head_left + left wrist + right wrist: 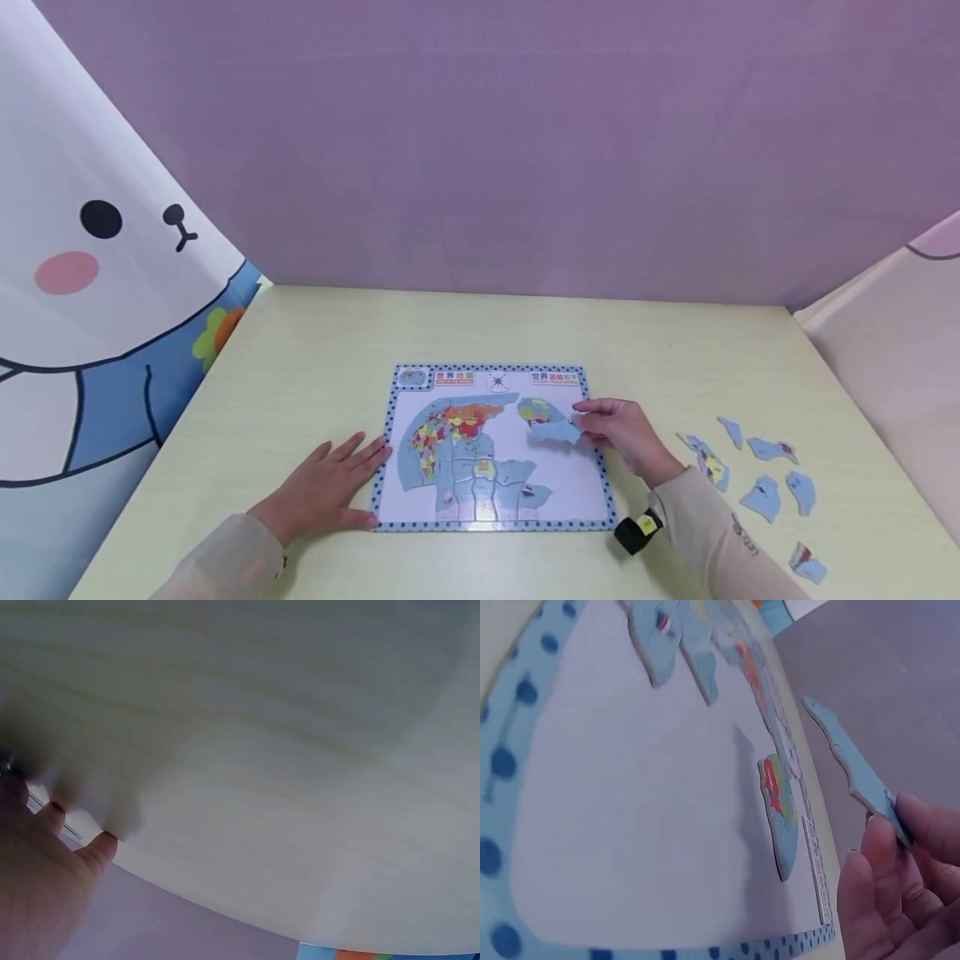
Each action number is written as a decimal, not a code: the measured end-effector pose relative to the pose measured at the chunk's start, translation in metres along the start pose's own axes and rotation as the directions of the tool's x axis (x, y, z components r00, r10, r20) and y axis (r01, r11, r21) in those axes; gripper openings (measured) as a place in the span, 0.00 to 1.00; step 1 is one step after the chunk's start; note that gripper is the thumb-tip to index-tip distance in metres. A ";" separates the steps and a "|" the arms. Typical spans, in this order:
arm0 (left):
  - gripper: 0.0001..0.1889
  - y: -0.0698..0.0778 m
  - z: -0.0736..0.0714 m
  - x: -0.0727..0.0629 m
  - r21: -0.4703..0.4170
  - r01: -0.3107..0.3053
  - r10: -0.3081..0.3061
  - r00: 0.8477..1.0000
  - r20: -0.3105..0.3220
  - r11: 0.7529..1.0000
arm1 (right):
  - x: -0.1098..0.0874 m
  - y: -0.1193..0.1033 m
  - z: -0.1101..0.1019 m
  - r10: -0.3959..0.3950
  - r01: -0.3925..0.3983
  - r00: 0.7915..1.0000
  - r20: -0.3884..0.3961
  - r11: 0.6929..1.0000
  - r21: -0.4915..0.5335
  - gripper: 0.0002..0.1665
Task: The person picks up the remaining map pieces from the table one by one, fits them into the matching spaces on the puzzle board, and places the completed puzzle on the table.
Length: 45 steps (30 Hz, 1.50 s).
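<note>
Glare low on the puzzle board (pixel 576 493), left wrist view dim, shadowy, perhaps slightly soft.

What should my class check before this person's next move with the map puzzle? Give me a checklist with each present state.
1. Blue piece held by the right hand: ok, pinched.
2. Blue piece set down: not ok, it is raised above the board.
3. Left hand at the board's left edge: ok.
4. Bare space on the board's right side: ok.
5. Loose pieces all placed: not ok, several lie right of the board.
6. Exact fit: cannot tell.
</note>
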State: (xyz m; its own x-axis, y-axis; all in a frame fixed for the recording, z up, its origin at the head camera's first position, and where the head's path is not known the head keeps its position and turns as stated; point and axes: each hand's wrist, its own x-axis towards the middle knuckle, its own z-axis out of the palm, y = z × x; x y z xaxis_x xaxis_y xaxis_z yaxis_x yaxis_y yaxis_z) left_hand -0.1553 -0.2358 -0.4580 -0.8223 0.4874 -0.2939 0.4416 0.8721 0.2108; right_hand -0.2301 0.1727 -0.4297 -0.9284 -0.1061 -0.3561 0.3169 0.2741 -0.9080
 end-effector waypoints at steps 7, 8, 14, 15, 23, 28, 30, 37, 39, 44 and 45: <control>0.51 0.001 -0.004 -0.002 0.003 0.009 -0.009 1.000 0.007 1.000 | -0.002 0.001 0.007 0.017 -0.017 1.000 0.002 1.000 0.004 0.18; 0.51 0.001 -0.005 -0.002 0.001 0.014 -0.014 1.000 0.010 1.000 | -0.002 0.001 0.008 0.017 -0.017 1.000 0.000 1.000 0.002 0.18; 0.50 0.001 -0.005 -0.003 -0.021 0.045 -0.044 0.999 0.031 0.999 | 0.001 0.004 0.016 0.004 -0.004 1.000 0.003 0.999 -0.037 0.16; 0.50 0.001 -0.004 -0.003 -0.021 0.042 -0.041 0.999 0.030 0.999 | 0.001 0.004 0.017 -0.004 0.004 1.000 0.010 0.999 -0.045 0.16; 0.51 0.000 -0.002 -0.004 -0.017 0.024 -0.024 1.000 0.013 1.000 | 0.003 0.007 0.021 -0.054 0.057 0.997 0.058 0.997 -0.048 0.15; 0.51 0.001 -0.002 -0.004 -0.017 0.036 -0.035 0.999 0.023 0.999 | 0.004 0.005 0.023 -0.040 0.043 0.998 0.050 0.998 -0.056 0.14; 0.51 0.001 -0.003 -0.004 -0.019 0.031 -0.031 0.999 0.021 0.999 | 0.004 0.004 0.023 -0.036 0.039 0.998 0.050 0.997 -0.062 0.15; 0.51 0.003 -0.003 -0.001 -0.035 0.013 -0.013 1.000 0.004 0.999 | 0.004 0.003 0.025 -0.025 0.028 0.999 0.042 0.996 -0.080 0.15; 0.51 0.003 -0.003 0.000 -0.029 0.017 -0.017 1.000 0.003 0.999 | 0.005 0.004 0.026 -0.021 0.024 0.999 0.041 0.996 -0.085 0.15; 0.51 0.003 -0.002 0.000 -0.029 0.022 -0.022 1.000 0.000 0.999 | 0.006 0.004 0.028 -0.010 0.014 0.999 0.033 0.994 -0.110 0.14; 0.51 0.003 -0.002 0.000 -0.030 0.026 -0.026 1.000 0.002 0.999 | 0.006 0.004 0.028 -0.010 0.014 0.999 0.035 0.993 -0.115 0.14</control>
State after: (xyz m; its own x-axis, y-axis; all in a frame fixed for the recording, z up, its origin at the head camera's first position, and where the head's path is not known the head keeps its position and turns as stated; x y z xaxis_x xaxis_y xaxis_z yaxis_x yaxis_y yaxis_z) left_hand -0.1545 -0.2334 -0.4559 -0.8329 0.4643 -0.3010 0.4087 0.8829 0.2310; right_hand -0.2294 0.1460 -0.4416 -0.9241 -0.1425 -0.3546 0.2793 0.3811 -0.8813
